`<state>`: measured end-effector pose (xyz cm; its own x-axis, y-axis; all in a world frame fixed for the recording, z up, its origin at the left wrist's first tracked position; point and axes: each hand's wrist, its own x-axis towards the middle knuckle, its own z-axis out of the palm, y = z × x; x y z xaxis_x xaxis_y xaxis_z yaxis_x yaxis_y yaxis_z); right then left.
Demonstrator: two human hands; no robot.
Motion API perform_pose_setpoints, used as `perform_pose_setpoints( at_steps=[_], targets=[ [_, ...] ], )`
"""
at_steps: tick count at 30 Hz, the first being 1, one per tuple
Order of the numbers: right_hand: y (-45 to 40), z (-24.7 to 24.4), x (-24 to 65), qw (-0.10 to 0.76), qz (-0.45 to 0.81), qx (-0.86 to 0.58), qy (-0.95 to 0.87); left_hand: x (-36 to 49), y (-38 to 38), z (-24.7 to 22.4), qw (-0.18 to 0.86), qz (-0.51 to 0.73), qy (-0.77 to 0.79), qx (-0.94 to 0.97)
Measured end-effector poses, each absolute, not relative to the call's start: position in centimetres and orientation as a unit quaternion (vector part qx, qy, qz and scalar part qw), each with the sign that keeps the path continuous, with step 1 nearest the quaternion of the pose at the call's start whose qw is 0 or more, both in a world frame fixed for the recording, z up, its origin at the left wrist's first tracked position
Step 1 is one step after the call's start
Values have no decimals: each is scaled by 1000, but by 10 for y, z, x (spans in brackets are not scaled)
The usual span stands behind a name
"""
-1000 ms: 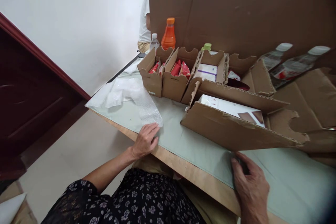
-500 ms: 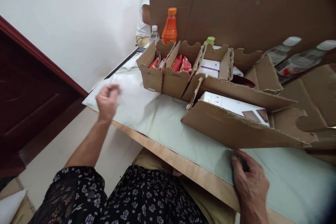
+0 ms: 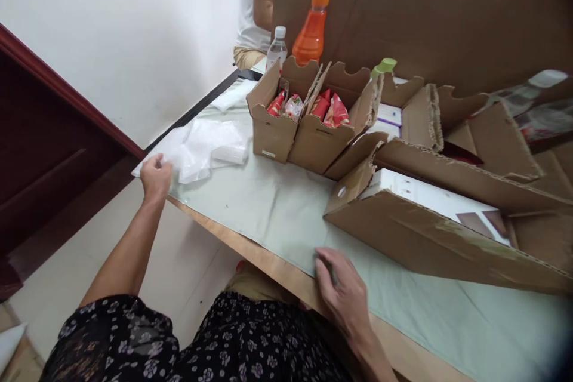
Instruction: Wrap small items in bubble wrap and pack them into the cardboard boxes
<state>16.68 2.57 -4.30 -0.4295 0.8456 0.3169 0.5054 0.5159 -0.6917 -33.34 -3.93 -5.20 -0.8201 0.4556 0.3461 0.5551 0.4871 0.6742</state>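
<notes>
Left hand [image 3: 156,179]: arm reaching forward and to the left, elbow only slightly bent, wrist nearly straight, fingers curled inward at the near left corner of the table [image 3: 250,206]; set against the edge of the wrap, though whether the fingers are clamped on it cannot be told. Right hand [image 3: 344,287]: lying at the table's near edge, forearm slanting in from the lower right, fingers bent and pointing forward and to the left, thumb and forefinger slightly apart, short of the front cardboard box. Translucent wrap [image 3: 199,146]: one crumpled piece, lying on the pale cloth at the left end of the table; long axis running roughly left to right, from a thin corner beside the left hand to a folded, strip-like end that points toward the leftmost cardboard box [image 3: 271,137] and stops just short of it. Front cardboard box [image 3: 430,239]: open-topped, long axis receding from near right to far left, holding a white carton [image 3: 434,203] laid lengthwise. Orange bottle [image 3: 311,36]: upright but leaning in view, behind the row of boxes.
</notes>
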Motion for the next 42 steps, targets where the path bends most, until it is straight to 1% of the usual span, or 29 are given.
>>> perform_pose_setpoints(
  at_steps=[2, 4, 6, 7, 8, 10, 12, 14, 16, 18, 19, 22, 25, 27, 29, 31, 33, 35, 38, 40, 42],
  targets=[
    [54, -32, 119, 311, 326, -390, -803, -316, -49, -52, 73, -393, -878, -263],
    [84, -22, 67, 287, 398, -373, -788, -298, -53, -43, 129, -361, -887, -258],
    [110, -17, 14, 257, 444, -378, -770, -284, -50, -34, 181, -331, -874, -307],
    [120, -17, -11, 244, 451, -388, -765, -279, -46, -30, 189, -318, -863, -344],
    [129, -18, -36, 238, 453, -389, -766, -276, -41, -28, 181, -304, -853, -383],
    [141, -21, -79, 230, 454, -392, -766, -273, -30, -28, 130, -274, -845, -440],
    [146, -22, -108, 229, 455, -393, -766, -273, -20, -34, 71, -250, -853, -453],
    [145, -19, -119, 235, 455, -388, -767, -273, -16, -40, 41, -239, -859, -450],
    [136, -12, -108, 244, 453, -379, -769, -273, -17, -44, 45, -244, -861, -445],
    [121, -7, -76, 258, 436, -367, -780, -270, -24, -44, 72, -264, -857, -437],
    [113, -5, -53, 265, 420, -361, -789, -266, -28, -43, 91, -280, -851, -435],
    [88, -9, 30, 304, 311, -324, -840, -241, -39, -38, 136, -341, -810, -457],
    [71, -22, 114, 335, 280, -355, -826, -198, -43, -36, 112, -392, -755, -514],
    [63, -32, 162, 353, 300, -394, -794, -165, -41, -37, 63, -410, -718, -559],
    [57, -40, 202, 355, 345, -432, -754, -134, -36, -38, 8, -418, -685, -597],
    [50, -44, 231, 347, 402, -466, -708, -104, -29, -37, -39, -416, -657, -627],
    [44, -43, 249, 339, 455, -491, -661, -75, -22, -32, -63, -412, -629, -656],
    [39, -39, 260, 335, 503, -495, -625, -45, -18, -22, -54, -412, -595, -688],
    [33, -34, 265, 338, 558, -467, -597, 0, -21, -9, -7, -406, -544, -734],
    [30, -31, 265, 339, 573, -452, -594, 24, -24, -8, 4, -372, -537, -757],
    [26, -30, 264, 345, 565, -448, -601, 37, -23, -15, -7, -317, -566, -761]
  ],
)
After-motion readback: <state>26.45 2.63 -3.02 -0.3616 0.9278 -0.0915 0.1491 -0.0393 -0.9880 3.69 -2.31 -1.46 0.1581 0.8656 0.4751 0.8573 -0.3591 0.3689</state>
